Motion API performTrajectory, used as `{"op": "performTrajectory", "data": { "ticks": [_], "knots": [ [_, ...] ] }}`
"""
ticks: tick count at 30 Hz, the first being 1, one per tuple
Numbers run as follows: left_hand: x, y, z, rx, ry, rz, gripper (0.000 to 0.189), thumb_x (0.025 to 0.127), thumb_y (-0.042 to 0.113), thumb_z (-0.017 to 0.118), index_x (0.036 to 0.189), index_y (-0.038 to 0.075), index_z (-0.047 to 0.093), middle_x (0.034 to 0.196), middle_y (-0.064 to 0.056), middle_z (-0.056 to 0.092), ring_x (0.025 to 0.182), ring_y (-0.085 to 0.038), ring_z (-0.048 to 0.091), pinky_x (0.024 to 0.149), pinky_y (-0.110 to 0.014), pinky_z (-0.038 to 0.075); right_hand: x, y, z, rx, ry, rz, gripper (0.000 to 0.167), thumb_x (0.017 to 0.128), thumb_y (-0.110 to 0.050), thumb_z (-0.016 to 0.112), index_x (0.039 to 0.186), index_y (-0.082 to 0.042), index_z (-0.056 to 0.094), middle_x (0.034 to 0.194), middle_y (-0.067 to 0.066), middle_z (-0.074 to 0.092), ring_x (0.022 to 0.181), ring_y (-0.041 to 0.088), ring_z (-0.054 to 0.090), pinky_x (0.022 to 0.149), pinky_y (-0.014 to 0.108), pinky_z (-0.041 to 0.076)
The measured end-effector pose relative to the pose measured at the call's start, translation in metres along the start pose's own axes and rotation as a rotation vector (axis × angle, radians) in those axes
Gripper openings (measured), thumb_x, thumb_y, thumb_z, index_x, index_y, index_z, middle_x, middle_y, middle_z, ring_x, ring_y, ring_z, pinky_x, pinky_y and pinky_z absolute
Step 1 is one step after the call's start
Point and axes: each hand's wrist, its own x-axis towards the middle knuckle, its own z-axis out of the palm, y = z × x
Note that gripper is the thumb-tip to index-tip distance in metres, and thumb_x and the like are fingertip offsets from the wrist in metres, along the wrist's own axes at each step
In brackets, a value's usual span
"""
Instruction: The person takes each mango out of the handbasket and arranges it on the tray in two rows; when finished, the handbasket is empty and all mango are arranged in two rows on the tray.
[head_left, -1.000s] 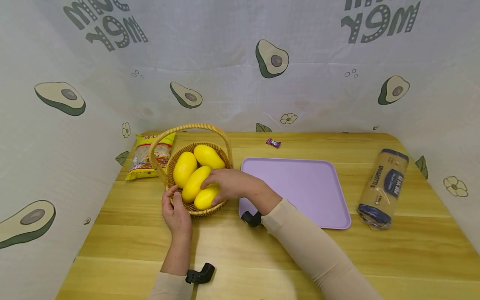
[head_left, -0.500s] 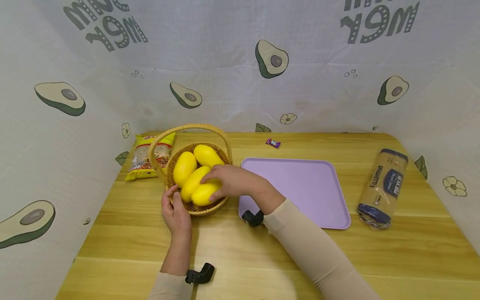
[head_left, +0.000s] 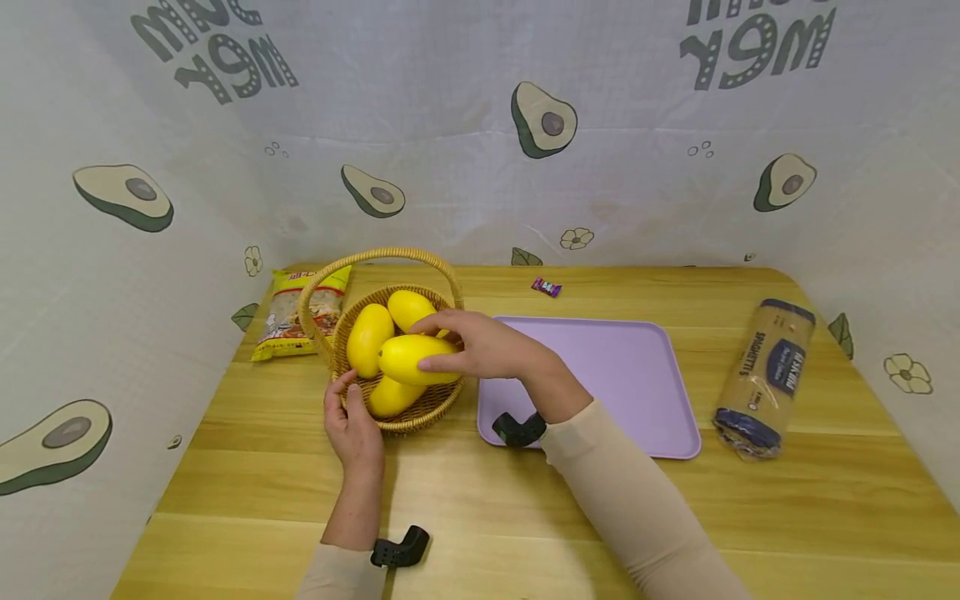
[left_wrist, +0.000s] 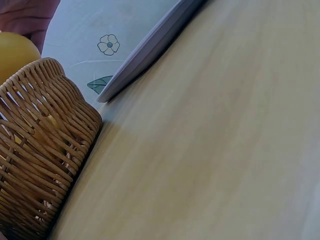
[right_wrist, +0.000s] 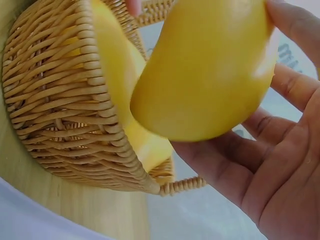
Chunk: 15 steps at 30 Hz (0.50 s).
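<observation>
In the head view, my right hand (head_left: 483, 346) grips a yellow mango (head_left: 411, 358), thumb on the near side and fingers over the top. That mango is raised above the wicker basket (head_left: 408, 425), where several other mangoes (head_left: 370, 337) lie. The right wrist view shows the held mango (right_wrist: 205, 75) close up, with the palm and fingers (right_wrist: 220, 170) behind and below it. At the basket's front left rim, my left hand (head_left: 356, 429) holds on with its fingertips. The left wrist view catches the basket's side (left_wrist: 40, 150), but the left fingers are hidden there.
A lilac tray (head_left: 600, 375) lies right of the basket, and a spaghetti pack (head_left: 768, 375) sits farther right. Behind the basket's left side is a yellow-edged snack bag (head_left: 303, 312). A small purple wrapped candy (head_left: 547, 287) lies at the back. The basket's tall handle (head_left: 382, 252) arches overhead.
My right hand has lifted one mango up off the others and turned it lengthwise, uncovering a mango below. My left hand has stayed at the basket rim.
</observation>
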Motion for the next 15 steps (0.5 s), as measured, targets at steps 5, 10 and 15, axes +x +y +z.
{"op": "performTrajectory", "data": {
  "ticks": [5,10,15],
  "knots": [
    [-0.001,0.001,0.0,-0.006,-0.002,0.007,0.029,0.105,0.016,0.046,0.124,0.001,0.061,0.151,-0.014,0.051,0.154,-0.027,0.03,0.128,-0.048,0.022,-0.01,0.003,-0.001,0.077,0.013,-0.022,0.051,0.095,-0.032,0.072,0.141,-0.015,0.058,0.13,0.003,0.063,0.115,0.019,0.059,0.102,0.038,0.053],
    [-0.001,0.0,0.0,-0.004,0.002,0.015,0.029,0.105,0.016,0.047,0.124,0.0,0.061,0.151,-0.014,0.052,0.154,-0.027,0.03,0.128,-0.047,0.021,-0.021,0.003,0.002,0.089,0.016,-0.01,0.053,0.094,-0.033,0.074,0.141,-0.017,0.058,0.131,0.002,0.062,0.116,0.017,0.059,0.102,0.037,0.054],
    [-0.002,0.0,-0.001,-0.002,-0.008,0.009,0.028,0.105,0.016,0.047,0.123,0.001,0.061,0.154,-0.013,0.049,0.156,-0.028,0.027,0.129,-0.048,0.018,-0.033,0.002,0.007,0.124,-0.004,0.005,0.057,0.093,-0.031,0.075,0.145,-0.015,0.056,0.137,0.004,0.062,0.117,0.019,0.061,0.101,0.04,0.055]
  ]
}}
